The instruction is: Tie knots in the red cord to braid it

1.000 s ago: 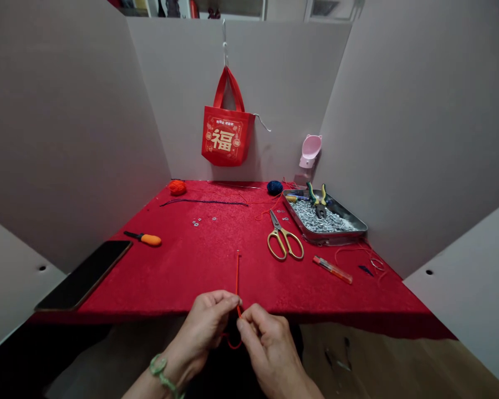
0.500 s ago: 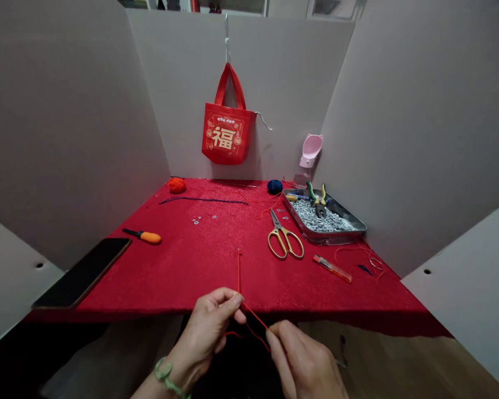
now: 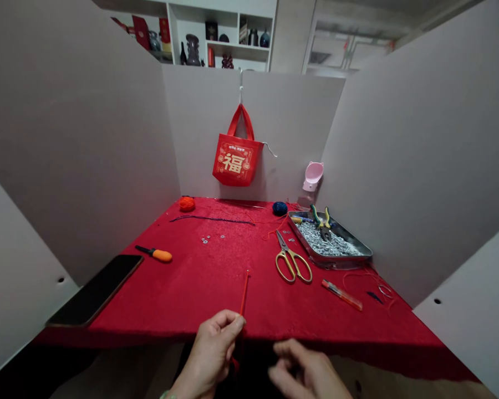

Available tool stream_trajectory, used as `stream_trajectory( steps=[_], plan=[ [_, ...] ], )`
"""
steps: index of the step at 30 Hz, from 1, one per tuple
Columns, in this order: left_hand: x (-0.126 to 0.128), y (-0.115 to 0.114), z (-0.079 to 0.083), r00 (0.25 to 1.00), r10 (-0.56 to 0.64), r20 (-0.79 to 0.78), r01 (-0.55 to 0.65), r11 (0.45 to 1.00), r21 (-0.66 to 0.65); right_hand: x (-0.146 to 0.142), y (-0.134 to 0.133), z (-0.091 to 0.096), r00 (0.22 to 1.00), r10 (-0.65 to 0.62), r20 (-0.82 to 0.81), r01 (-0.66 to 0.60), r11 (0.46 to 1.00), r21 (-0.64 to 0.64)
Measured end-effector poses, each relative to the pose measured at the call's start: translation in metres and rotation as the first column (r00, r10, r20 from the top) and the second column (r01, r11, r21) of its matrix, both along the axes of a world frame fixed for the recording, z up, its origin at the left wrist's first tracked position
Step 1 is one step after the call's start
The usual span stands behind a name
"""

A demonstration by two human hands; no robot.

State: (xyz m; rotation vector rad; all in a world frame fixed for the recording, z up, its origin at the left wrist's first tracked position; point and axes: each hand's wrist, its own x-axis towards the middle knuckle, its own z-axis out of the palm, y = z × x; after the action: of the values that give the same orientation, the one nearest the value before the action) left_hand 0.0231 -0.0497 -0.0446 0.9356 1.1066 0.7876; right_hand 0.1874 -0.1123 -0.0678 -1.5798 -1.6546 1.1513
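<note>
L hand (image 3: pixel 214 352) sits at the front edge of the table (image 3: pixel 216 296), thumb + fingers pinched shut on the red cord (image 3: pixel 244 296). Cord stands up from the pinch, tilted slightly right, tip over the red cloth; lower part drops below the edge into shadow, hard to follow. R hand (image 3: pixel 305 372) is near it on the right, just below the edge, fingers loosely curled, half open, nothing visible in its grip, apart from the cord.

On table, left side: phone (image 3: pixel 95 290) lying dark near the left wall, small screwdriver (image 3: pixel 153 254) w/ orange handle just past it. Back: orange yarn ball (image 3: pixel 187 204), long dark cord (image 3: pixel 212 219), blue yarn ball (image 3: pixel 280 208). Mid: few washers (image 3: pixel 205 239). Right: gold-handled scissors (image 3: pixel 293 263) beside metal tray (image 3: pixel 336 259), which holds a heap of silver hardware (image 3: pixel 328 243) w/ green-and-yellow pliers (image 3: pixel 322 221) on top. Box cutter (image 3: pixel 341 295) lies front of tray, loose red thread (image 3: pixel 357 276) by right wall.

Back wall: red tote (image 3: pixel 236 162) on a hook (image 3: pixel 240 83), pink holder (image 3: pixel 313 176) in right corner. Shelves (image 3: pixel 222 33) beyond.
</note>
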Motion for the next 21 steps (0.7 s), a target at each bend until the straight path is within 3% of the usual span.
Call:
stream_trajectory(
  steps=[3, 6, 10, 15, 21],
  plan=[
    [0.002, 0.002, -0.004, 0.995, -0.007, 0.099, 0.003, 0.999, 0.042, -0.013, 0.018, 0.026, 0.894, -0.141, -0.425, 0.075, 0.983, -0.169],
    [0.001, 0.003, -0.004, 0.994, -0.067, 0.091, 0.057, 0.992, 0.113, -0.039, 0.036, 0.029, 0.772, -0.106, -0.627, -0.038, 0.976, -0.213],
    [-0.005, 0.004, -0.004, 0.996, -0.080, -0.031, 0.084, 0.983, 0.162, -0.057, 0.048, 0.024, 0.718, -0.025, -0.696, -0.155, 0.969, -0.194],
    [-0.007, 0.004, -0.006, 0.994, -0.098, -0.050, 0.106, 0.978, 0.182, -0.052, 0.049, 0.025, 0.728, -0.074, -0.682, -0.129, 0.961, -0.243],
    [-0.007, 0.006, -0.009, 0.989, -0.088, -0.121, 0.108, 0.981, 0.164, -0.047, 0.052, 0.024, 0.630, -0.150, -0.762, -0.113, 0.953, -0.281]
  ],
)
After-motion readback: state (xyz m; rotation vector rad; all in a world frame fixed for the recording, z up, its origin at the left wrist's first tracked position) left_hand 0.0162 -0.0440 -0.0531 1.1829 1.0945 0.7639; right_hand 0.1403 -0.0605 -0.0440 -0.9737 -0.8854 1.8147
